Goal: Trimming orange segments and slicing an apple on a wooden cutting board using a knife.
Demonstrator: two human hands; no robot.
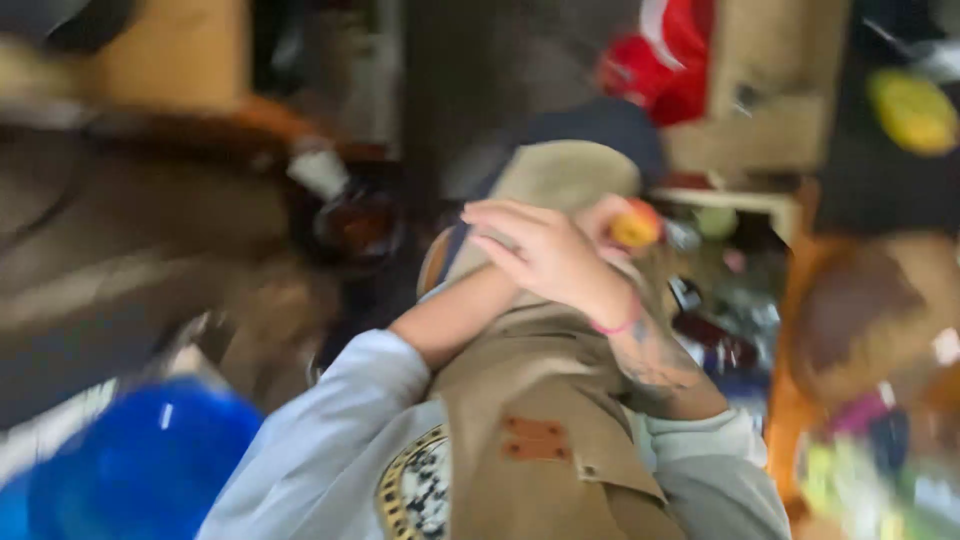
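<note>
We see the right hand (pixel 545 255) w/ fingers spread flat on a tan cloth (pixel 540 400) at centre; left hand's hidden behind it, grip can't tell. Orange object (pixel 636 228) just beside fingers.

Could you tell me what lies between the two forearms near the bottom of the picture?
In the head view, a tan fabric garment with an orange patch lies between the forearms.

The right hand (pixel 545 255) lay flat on a tan fabric bag (pixel 540 400) held against the chest (badly blurred), the left forearm (pixel 455 318) crossing beneath it.
</note>
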